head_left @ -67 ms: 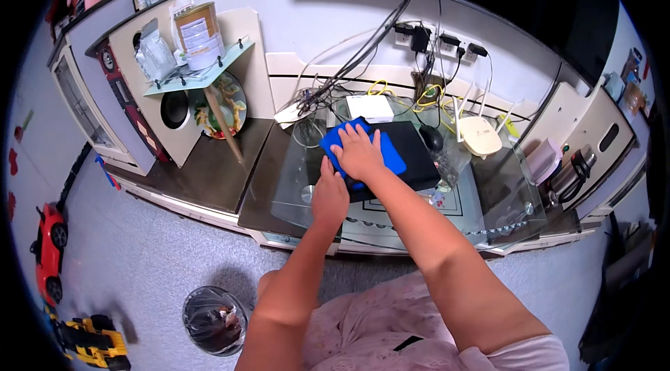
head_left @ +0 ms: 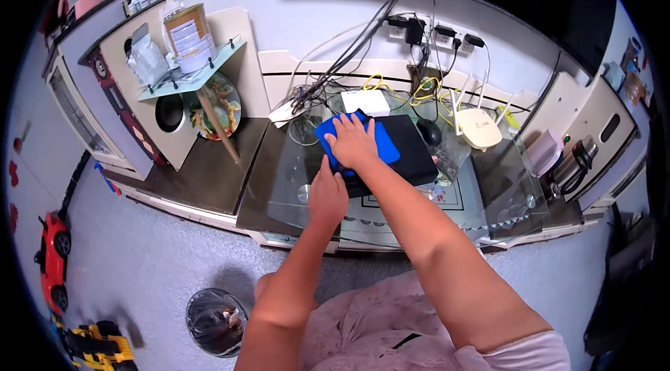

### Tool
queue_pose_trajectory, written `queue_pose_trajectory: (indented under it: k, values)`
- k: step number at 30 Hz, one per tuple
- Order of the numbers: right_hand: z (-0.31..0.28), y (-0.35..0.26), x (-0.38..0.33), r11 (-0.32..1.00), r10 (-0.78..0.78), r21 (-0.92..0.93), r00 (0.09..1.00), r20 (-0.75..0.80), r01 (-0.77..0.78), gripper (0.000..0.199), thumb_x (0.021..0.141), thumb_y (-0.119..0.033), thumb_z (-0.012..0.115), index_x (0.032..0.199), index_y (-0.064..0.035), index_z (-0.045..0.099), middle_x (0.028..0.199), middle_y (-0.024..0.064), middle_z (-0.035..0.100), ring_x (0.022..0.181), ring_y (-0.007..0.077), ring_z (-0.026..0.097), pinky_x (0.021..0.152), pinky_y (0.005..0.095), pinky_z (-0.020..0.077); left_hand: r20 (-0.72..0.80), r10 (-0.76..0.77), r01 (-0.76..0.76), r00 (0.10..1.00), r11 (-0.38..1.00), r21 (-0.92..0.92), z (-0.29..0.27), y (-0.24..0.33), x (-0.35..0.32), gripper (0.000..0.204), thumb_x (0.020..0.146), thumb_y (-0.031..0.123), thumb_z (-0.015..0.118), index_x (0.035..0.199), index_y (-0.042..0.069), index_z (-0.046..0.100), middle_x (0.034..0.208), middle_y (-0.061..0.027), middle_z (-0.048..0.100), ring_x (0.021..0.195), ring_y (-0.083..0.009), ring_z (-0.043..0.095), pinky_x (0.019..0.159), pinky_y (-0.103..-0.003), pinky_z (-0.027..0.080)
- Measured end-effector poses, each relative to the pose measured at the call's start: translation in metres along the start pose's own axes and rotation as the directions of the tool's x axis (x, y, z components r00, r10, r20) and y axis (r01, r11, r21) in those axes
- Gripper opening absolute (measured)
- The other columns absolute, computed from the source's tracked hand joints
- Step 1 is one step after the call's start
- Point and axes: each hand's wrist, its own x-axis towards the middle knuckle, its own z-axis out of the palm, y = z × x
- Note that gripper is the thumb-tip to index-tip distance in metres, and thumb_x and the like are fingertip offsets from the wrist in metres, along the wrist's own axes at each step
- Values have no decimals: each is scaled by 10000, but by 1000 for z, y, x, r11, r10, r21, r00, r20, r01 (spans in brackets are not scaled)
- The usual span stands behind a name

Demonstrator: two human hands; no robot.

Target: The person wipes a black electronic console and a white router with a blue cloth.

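A bright blue cloth (head_left: 388,150) lies over the left part of a flat black box-like object (head_left: 412,147) on the glass-topped stand. My right hand (head_left: 352,145) rests flat on the cloth, fingers spread and palm down. Lower and to the left, my left hand (head_left: 327,193) touches the near left edge of the black object, its fingers stretched out. Part of the cloth is hidden under my right hand. What kind of device the black object is, I cannot tell.
Behind it sit a white box (head_left: 366,102), tangled cables and a black mouse (head_left: 428,132). A white router (head_left: 478,128) with antennas stands to the right, near a metal flask (head_left: 574,165). At left are a can (head_left: 190,39) on a glass shelf and a floor bin (head_left: 216,322).
The whole view has shifted slightly. Both hands and the blue cloth keep nearly the same places on the black object.
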Motion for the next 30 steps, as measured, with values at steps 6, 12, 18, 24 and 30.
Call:
queue_pose_trajectory:
  k: [6,12,18,24,30]
  values:
    - [5,17,-17,999,-41,-28,999,-2,41,625,1017,-492,395,1508,-106,412,1602,86,339,1498,277,256,1208,600,84,98,-39,31,994,996,79,-5,15,4,507,1000,169,454,1467,-14,376,1239,-270,611,1146,-440,574,980,-511,436]
    - [-19,32,-93,990,-137,-30,991,1,137,603,1024,-468,409,1484,-80,437,1580,113,373,1485,288,286,1205,574,137,37,-49,48,998,998,39,-8,2,3,491,1011,175,424,1466,-6,387,1225,-280,605,1116,-445,587,952,-509,457]
    - [-32,67,-85,997,-36,-65,996,84,42,610,1028,-475,402,1508,-99,407,1596,96,351,1497,275,268,1211,573,130,30,17,-18,999,999,49,-4,4,0,493,1013,176,426,1469,-3,375,1215,-287,602,1087,-452,594,927,-513,469]
    - [-25,102,-16,989,125,-92,989,74,-118,670,1027,-536,332,1545,-111,340,1639,79,257,1523,273,187,1218,581,82,17,38,-39,999,996,85,-6,9,0,475,1007,152,438,1449,-13,386,1144,-277,627,1059,-452,598,912,-518,471]
    - [-25,118,19,972,214,-106,976,50,-208,681,1016,-560,341,1542,-127,346,1624,77,293,1514,276,213,1200,615,127,3,84,-83,996,989,119,-6,10,-1,469,995,125,458,1431,-36,389,1088,-264,636,1027,-442,605,886,-519,474]
